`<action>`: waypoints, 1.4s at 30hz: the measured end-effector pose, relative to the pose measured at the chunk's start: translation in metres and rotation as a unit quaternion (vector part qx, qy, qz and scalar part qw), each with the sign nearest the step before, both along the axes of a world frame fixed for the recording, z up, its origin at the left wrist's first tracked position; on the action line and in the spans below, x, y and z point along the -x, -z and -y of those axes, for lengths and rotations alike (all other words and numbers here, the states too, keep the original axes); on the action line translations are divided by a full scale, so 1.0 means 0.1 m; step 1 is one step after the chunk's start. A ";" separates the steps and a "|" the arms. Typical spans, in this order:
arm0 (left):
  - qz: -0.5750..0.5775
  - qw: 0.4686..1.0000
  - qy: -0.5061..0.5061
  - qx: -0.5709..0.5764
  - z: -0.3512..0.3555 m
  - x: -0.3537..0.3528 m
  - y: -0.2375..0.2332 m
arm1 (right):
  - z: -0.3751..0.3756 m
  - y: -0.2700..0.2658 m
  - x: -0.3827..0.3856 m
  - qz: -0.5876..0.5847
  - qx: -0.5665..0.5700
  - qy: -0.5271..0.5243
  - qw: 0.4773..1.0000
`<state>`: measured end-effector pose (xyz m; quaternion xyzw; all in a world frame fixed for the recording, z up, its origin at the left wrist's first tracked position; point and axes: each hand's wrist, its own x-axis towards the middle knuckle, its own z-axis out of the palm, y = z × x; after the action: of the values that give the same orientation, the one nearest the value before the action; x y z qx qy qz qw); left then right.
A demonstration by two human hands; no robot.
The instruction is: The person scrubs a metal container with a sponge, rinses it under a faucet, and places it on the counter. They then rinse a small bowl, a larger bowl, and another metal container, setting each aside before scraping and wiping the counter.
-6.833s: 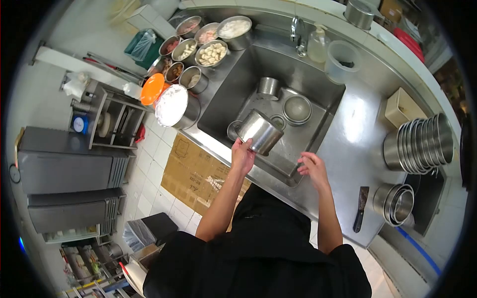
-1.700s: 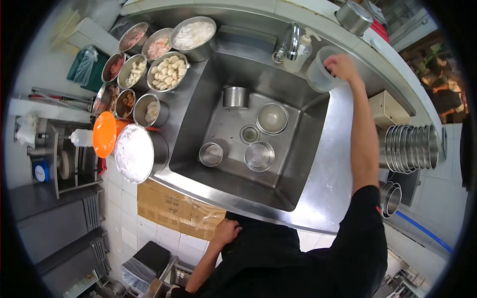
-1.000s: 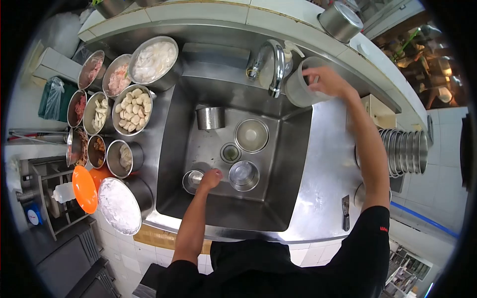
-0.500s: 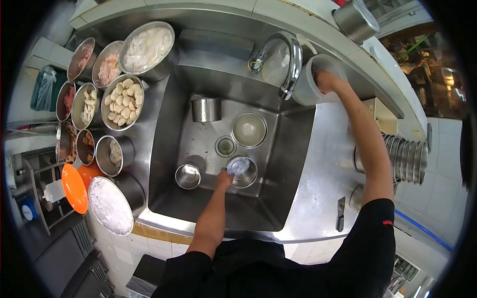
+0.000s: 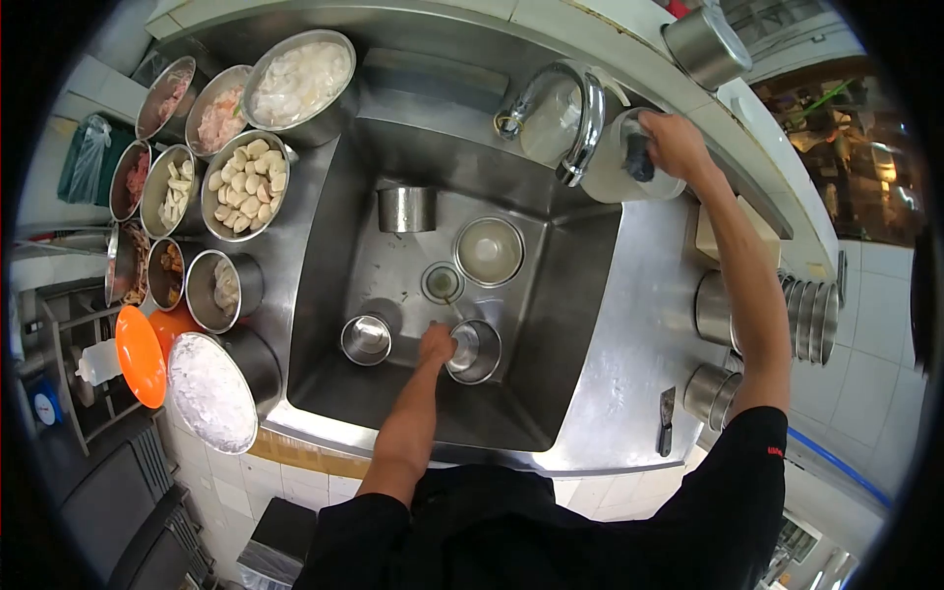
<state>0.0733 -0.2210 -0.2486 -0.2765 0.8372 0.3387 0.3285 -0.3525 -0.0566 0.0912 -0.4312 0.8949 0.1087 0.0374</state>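
In the sink (image 5: 324, 344), my left hand (image 5: 438, 344) is closed on the rim of a round steel pot (image 5: 482, 352), which is tilted. A thin stream of liquid runs from it toward the drain (image 5: 442, 283). My right hand (image 5: 678, 147) is closed on a dark, wet-looking scrubbing pad (image 5: 637, 157) at the mouth of a translucent plastic tub (image 5: 605, 182) behind the sink's right corner. Other steel pots stand nearby: one with cloudy liquid (image 5: 490, 252), a smaller one (image 5: 367, 339), and one lying on its side (image 5: 407, 209).
A curved faucet (image 5: 590, 118) arches beside the tub. Steel containers of food, such as one with pale round pieces (image 5: 246, 187), crowd the left counter. A scraper (image 5: 667, 423) lies on the right counter, near stacked steel pots (image 5: 801, 320).
My right hand has lifted out of the tub, bringing the dark pad into view. My left hand has tipped the pot, and liquid now runs out toward the drain.
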 end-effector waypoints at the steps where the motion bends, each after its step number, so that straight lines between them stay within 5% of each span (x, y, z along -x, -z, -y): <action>1: 0.012 1.000 0.017 -0.021 0.06 -0.01 -0.01 | 0.00 -0.07 -0.07 -0.006 0.062 -0.012 0.998; 8: -0.016 0.998 0.031 -0.055 0.16 -0.16 0.02 | -0.21 -0.24 -0.15 -0.074 0.224 -0.006 0.972; 10: -0.046 0.997 0.039 -0.038 0.12 -0.22 0.10 | -0.23 -0.32 -0.13 -0.018 0.242 0.096 0.965; 14: -0.065 0.997 0.023 -0.044 0.09 -0.19 0.05 | -0.20 -0.36 -0.12 0.055 0.243 0.099 0.964; 16: -0.060 0.997 0.005 -0.057 0.06 -0.18 -0.06 | -0.20 -0.04 -0.10 0.153 0.229 0.050 0.960; 18: -0.063 0.996 -0.016 -0.067 0.09 -0.09 -0.15 | -0.33 0.34 0.11 0.066 0.127 -0.126 0.982; 19: -0.061 0.994 -0.031 -0.091 0.10 -0.08 -0.17 | -0.26 0.37 0.11 0.063 0.125 -0.131 0.981; 21: -0.051 0.989 -0.060 -0.125 0.12 -0.10 -0.16 | -0.14 0.53 0.01 0.147 -0.108 0.011 0.983; 24: -0.038 0.991 -0.061 -0.116 0.20 -0.08 -0.22 | -0.02 0.80 0.08 0.162 -0.175 0.075 0.968; 28: 0.001 0.985 -0.083 -0.151 0.33 -0.06 -0.26 | 0.17 0.56 -0.03 0.166 -0.145 0.101 0.970; 30: 0.003 0.985 -0.052 -0.163 0.39 -0.01 -0.34 | 0.33 0.44 -0.11 0.251 -0.103 0.316 0.909; 31: 0.004 0.986 -0.049 -0.162 0.42 0.03 -0.36 | 0.05 0.76 0.09 0.227 0.018 0.299 0.927; 32: 0.005 0.984 -0.055 -0.170 0.42 0.04 -0.33 | 0.03 0.86 0.17 0.228 0.019 0.302 0.925; 34: 0.005 0.982 -0.057 -0.177 0.44 0.00 -0.35 | 0.02 0.90 0.23 0.089 -0.063 0.077 0.991; 37: -0.055 0.991 0.016 -0.123 0.49 0.08 -0.45 | 0.19 0.58 -0.03 0.003 -0.131 0.073 0.989; 39: -0.021 0.962 -0.121 -0.245 0.52 -0.03 -0.44 | 0.13 0.60 0.04 0.024 -0.126 0.050 0.990; 42: -0.041 0.946 -0.178 -0.269 0.49 -0.10 -0.32 | -0.01 0.54 0.11 0.065 -0.099 -0.001 0.993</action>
<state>0.0834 -0.2702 -0.2161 -0.3085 0.6649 0.6151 0.2906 -0.3633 -0.0556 0.0368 -0.4325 0.8748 0.1689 0.1382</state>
